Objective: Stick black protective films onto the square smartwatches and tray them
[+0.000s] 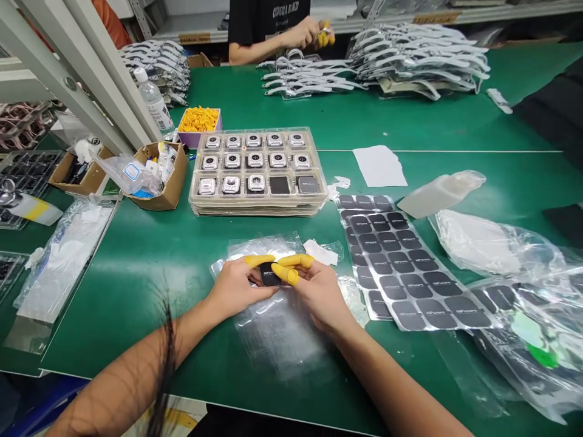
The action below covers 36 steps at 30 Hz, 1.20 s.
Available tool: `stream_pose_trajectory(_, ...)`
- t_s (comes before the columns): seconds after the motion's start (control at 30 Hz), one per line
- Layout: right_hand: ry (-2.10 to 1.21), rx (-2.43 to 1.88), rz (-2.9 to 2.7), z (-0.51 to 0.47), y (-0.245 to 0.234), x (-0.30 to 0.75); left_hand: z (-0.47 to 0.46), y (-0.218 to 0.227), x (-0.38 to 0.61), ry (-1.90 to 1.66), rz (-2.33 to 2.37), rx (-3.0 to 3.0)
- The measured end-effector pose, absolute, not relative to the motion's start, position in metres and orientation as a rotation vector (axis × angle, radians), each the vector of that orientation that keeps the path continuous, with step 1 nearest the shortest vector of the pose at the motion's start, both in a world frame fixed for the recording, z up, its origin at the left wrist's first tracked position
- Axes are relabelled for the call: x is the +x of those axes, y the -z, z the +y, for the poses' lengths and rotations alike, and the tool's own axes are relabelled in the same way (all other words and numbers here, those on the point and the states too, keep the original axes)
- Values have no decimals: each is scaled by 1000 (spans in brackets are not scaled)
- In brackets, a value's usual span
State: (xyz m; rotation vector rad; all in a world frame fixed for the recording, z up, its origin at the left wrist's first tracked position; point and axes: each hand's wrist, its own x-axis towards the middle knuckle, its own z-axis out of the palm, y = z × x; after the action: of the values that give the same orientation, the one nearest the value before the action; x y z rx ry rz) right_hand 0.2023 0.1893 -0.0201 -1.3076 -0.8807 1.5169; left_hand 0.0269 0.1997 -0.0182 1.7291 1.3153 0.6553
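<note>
Well, the left hand [234, 290] and right hand [321, 291] pinch a small black square [270, 275] between them, over loose clear plastic [277, 346]; straight ahead a tray [259, 207] of watches [255, 160] stands in the way, while sticker sheets [403, 262], a white bottle [439, 194] and a plastic bag [480, 244] crowd the right side.

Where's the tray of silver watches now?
In the head view, slightly left of centre: the tray is beyond the left hand, just right of a cardboard box.

A black square [269, 274] was held by the left hand [237, 284] and the right hand [322, 292], yellow finger covers [293, 277] worn, over clear bags [285, 340]! Beyond, watches [254, 160] were lined up in a tray [255, 199]; rightward, sticker sheets [403, 262] were spread.
</note>
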Motion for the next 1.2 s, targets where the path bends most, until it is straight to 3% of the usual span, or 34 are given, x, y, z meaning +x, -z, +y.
stream_pose_trajectory(1.2, -1446, -1409, -918, 185, 24, 198, 200, 18, 28, -688, 1365, 1715)
